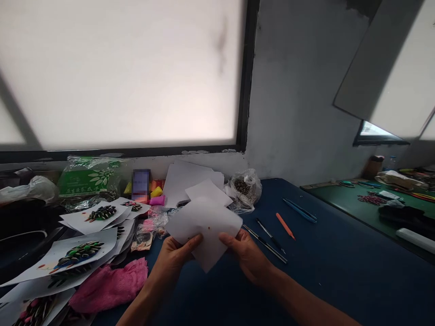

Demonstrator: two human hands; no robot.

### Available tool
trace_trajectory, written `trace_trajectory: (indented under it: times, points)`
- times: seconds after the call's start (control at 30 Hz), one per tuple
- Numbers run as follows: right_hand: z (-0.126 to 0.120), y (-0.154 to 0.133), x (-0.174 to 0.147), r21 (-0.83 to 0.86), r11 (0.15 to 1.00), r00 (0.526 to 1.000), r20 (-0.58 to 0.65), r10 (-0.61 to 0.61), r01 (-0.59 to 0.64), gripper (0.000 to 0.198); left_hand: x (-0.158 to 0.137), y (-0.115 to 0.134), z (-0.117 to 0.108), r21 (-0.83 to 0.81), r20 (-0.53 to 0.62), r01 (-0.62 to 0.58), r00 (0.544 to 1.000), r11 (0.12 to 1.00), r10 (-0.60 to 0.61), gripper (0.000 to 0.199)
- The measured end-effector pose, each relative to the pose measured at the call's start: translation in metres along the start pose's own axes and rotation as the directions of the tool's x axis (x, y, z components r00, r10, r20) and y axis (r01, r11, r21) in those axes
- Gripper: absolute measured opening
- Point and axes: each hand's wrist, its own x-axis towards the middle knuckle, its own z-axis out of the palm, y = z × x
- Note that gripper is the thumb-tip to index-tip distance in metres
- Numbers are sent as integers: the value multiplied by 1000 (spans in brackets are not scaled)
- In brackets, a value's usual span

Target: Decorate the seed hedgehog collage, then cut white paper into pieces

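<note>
A white sheet of paper [207, 222], tilted with one corner pointing down, is held up over the dark blue table. My left hand [178, 251] pinches its left side, thumb on the near face. On the right side, my right hand [243, 251] grips it the same way. A small brownish spot shows on the paper near its middle. Behind it lies another white sheet [209, 192], partly covered, in front of a stack of plain paper [183, 174]. The fingers behind the held sheet are hidden.
Cards with seed-covered figures [79, 253] pile up at left beside a pink cloth [110, 285]. A clear bag of seeds [246, 185] stands at the back. To the right lie an orange pen [285, 225], blue tweezers [299, 210], a dark pen [270, 235] and a metal rod [267, 244].
</note>
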Motion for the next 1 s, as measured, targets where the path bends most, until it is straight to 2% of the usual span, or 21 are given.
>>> trace_trajectory:
  times: [0.07,0.1,0.17,0.27,0.33,0.43,0.53,0.6,0.67,0.7,0.73,0.77,0.8,0.87,0.93,1.0]
  points:
    - [2,4,-1,26,1000,1000,-3,15,-15,39,1,0,-2,26,38,37,999,999,-38,45]
    - [3,6,-1,33,999,999,-29,13,-13,40,2,1,-4,11,14,57,998,998,-57,43]
    - [4,8,0,9,1000,994,-104,-19,20,38,6,4,-10,-61,-121,67,990,996,-74,35]
    - [7,9,1,-79,995,984,-160,-80,68,33,10,11,-18,-109,-364,1,931,994,-41,15]
    - [9,7,0,-80,996,990,-125,-57,47,33,10,13,-18,-103,-394,0,918,995,-40,11]
    - [10,7,-3,20,999,994,-96,48,-46,40,8,10,-11,-90,-272,76,957,993,-98,21]
    - [9,8,-2,102,992,972,-212,97,-77,51,10,4,-15,14,-181,57,982,998,-54,38]
    - [7,9,-1,102,994,949,-307,76,-47,58,14,2,-28,111,-255,-24,966,994,51,45]
    - [6,10,-1,66,998,931,-362,40,-17,65,17,3,-42,249,-410,-46,900,967,149,54]
    - [5,11,-1,38,999,927,-374,24,-11,66,18,3,-47,337,-433,-54,878,940,205,60]
    - [5,12,-1,5,1000,927,-374,10,-9,66,17,4,-48,444,-386,-92,878,891,282,64]
    - [5,13,-2,-29,1000,930,-368,-1,-10,65,16,4,-47,571,-346,-155,845,806,407,69]
    - [6,15,-2,-59,998,936,-351,-6,-16,64,14,4,-42,706,-263,-205,813,678,520,71]
    - [7,18,-4,-109,993,955,-296,3,-37,60,11,2,-28,861,-68,-275,772,428,632,78]
    - [8,20,-6,-139,988,969,-244,28,-63,58,9,0,-15,906,53,-295,791,305,609,78]
    - [9,20,-8,-155,984,976,-212,53,-87,58,8,0,-9,898,90,-293,852,328,517,66]
